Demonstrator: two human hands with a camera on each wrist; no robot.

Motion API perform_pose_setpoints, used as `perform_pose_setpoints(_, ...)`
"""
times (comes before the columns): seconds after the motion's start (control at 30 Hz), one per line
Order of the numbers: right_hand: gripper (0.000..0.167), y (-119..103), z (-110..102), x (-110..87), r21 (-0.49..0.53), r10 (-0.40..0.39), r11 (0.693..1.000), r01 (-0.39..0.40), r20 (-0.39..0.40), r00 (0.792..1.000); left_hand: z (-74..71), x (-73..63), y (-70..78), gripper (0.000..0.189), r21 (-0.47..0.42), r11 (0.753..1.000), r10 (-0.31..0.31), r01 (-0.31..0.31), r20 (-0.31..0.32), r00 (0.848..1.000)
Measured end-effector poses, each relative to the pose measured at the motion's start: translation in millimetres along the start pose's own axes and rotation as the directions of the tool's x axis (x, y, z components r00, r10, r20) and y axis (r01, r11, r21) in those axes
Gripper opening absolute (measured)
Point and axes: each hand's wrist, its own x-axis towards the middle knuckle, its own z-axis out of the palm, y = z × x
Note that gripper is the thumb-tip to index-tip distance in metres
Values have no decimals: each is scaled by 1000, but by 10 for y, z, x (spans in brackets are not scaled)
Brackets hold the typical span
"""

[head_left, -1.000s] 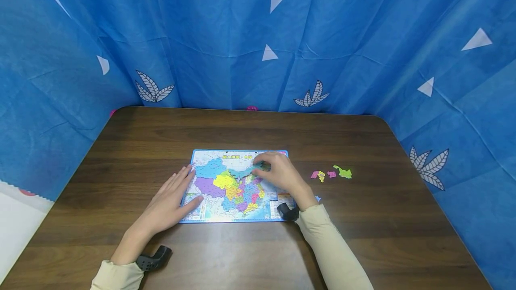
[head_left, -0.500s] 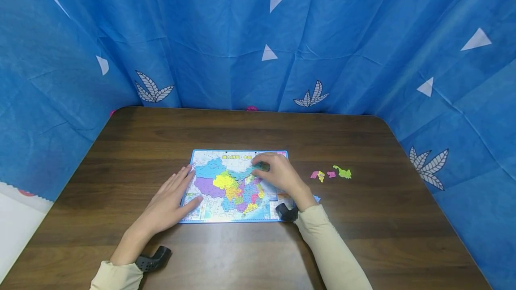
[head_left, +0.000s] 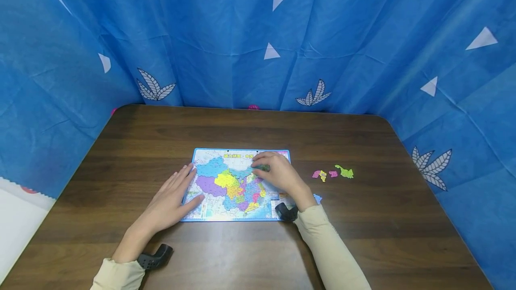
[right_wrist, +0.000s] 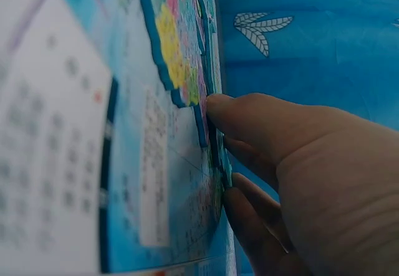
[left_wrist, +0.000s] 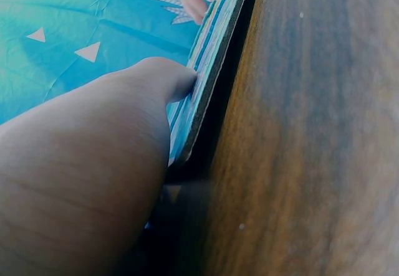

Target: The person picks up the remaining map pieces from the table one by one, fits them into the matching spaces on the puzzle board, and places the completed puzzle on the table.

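Observation:
A map puzzle board lies on the table, with many coloured pieces fitted together on it. My left hand rests on its left edge, fingers and thumb spread; in the left wrist view the thumb touches the board's surface. Over the upper right of the map, my right hand pinches a long blue puzzle piece between thumb and fingers. Part of that piece is hidden under the hand. From the right wrist view, the thumb and fingertips are close against the map.
Right of the board lie loose puzzle pieces: a green one, a yellow one, and two pink ones, one of them apart. A blue piece shows beside the right wrist. Blue curtain hangs behind the wooden table.
The head view has shifted slightly. My right hand has edged a little left against the board, still pinching the blue piece; my left hand stays in place.

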Motion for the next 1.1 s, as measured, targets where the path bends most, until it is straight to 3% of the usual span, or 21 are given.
perform_pose_setpoints(0.3, 32, -49, -19, -20, -35, -35, 999, 35, 12, 999, 15, 11, -10, 85, -1, 1000, 9, -9, -6, 1000)
perform_pose_setpoints(0.7, 29, -216, 74, 0, -13, -193, 981, 196, 98, 976, 9, -2, -14, 86, 6, 1000, -2, 2, 0, 1000)
perform_pose_setpoints(1.1, 26, -175, 114, -5, -40, -187, 980, 193, 108, 976, 2, -1, -3, 85, 6, 1000, -4, 4, 0, 1000)
